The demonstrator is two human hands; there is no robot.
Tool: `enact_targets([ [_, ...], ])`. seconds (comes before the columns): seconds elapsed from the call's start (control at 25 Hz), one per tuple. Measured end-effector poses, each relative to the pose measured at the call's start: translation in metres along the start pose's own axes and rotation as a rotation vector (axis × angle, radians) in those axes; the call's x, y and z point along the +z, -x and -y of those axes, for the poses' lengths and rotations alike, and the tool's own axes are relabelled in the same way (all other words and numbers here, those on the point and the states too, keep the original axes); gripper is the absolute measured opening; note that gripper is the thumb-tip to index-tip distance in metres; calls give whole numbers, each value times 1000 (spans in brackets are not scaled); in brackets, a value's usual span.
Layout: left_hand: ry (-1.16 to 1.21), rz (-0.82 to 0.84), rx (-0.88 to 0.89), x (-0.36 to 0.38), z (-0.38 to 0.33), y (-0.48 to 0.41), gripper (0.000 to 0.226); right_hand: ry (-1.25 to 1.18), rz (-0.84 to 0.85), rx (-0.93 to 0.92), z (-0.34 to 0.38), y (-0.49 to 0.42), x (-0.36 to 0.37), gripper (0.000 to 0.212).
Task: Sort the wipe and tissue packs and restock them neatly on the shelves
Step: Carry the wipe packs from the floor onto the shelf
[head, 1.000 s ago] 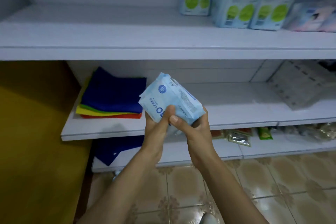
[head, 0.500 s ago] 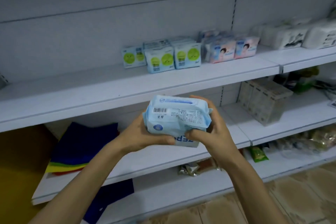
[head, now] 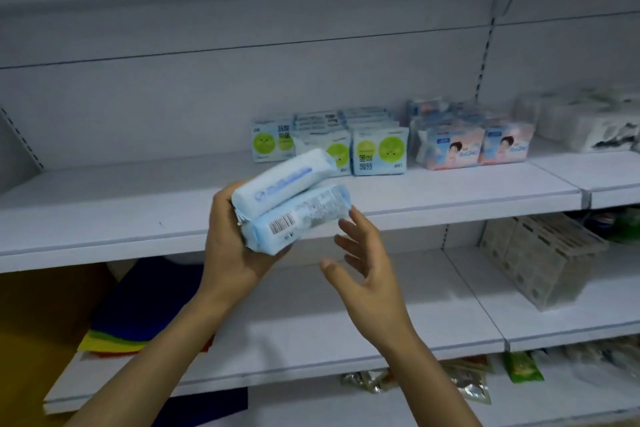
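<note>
Smooth white shelf [head: 138, 211] runs flat across, with boxy, glossy green-dot packs [head: 379, 152] and baby-face packs [head: 464, 149] lined up on its right part. In front of its edge are two soft, pillowy pale-blue wipe packs [head: 294, 218], stacked and tilted up to the right, with a barcode on the lower one. Left hand [head: 232, 253] grips their left end. Right hand [head: 367, 274] is spread loose and holding nothing, fingers [head: 360, 218] just beside the lower pack.

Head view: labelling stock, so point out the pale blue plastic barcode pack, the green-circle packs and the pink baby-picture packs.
pale blue plastic barcode pack [head: 281, 222], head view, on its barcode.
green-circle packs [head: 380, 152], head view, rightmost pack's front.
pink baby-picture packs [head: 450, 149], head view, left pack's front.
</note>
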State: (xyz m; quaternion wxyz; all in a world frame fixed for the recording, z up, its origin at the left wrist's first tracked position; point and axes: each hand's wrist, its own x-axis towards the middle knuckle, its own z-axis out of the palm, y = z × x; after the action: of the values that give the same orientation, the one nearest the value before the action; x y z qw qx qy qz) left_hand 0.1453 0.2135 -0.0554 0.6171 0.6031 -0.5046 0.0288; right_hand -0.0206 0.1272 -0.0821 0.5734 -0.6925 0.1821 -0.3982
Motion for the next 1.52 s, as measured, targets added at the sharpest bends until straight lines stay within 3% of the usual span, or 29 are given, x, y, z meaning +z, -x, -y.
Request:
enact_targets([
  [0.2,72,-123,-244,-20,53,-73,74,2,-59,-37,-17,-67,17,34],
  [0.36,75,16,-452,-44,129,-145,88,142,-117,-111,-24,-143,35,27],
  [0.44,119,122,-512,-42,164,-174,90,345,-176,-205,-30,-181,41,33],
  [0.56,21,247,-499,-23,206,-204,76,835,-260,-353,-49,-228,37,65],
  [0.76,-119,327,-433,-6,244,-218,81,1237,-263,-337,-87,-266,42,78],
  [1.0,-52,395,-416,-7,241,-222,75,1241,-310,-399,-92,-270,44,69],
  [1.16,60,156,-362,-5,233,-227,44,1241,-301,-404,-91,-267,43,70],
  [1.28,-5,174,-383,-3,225,-222,28,1262,-300,-394,-91,-266,43,70],
  [1.4,-90,199,-437,-4,223,-219,41,1268,-296,-369,-95,-268,43,70],
  [1.52,-100,170,-488,-7,216,-219,79,1221,-280,-332,-97,-271,49,69],
])
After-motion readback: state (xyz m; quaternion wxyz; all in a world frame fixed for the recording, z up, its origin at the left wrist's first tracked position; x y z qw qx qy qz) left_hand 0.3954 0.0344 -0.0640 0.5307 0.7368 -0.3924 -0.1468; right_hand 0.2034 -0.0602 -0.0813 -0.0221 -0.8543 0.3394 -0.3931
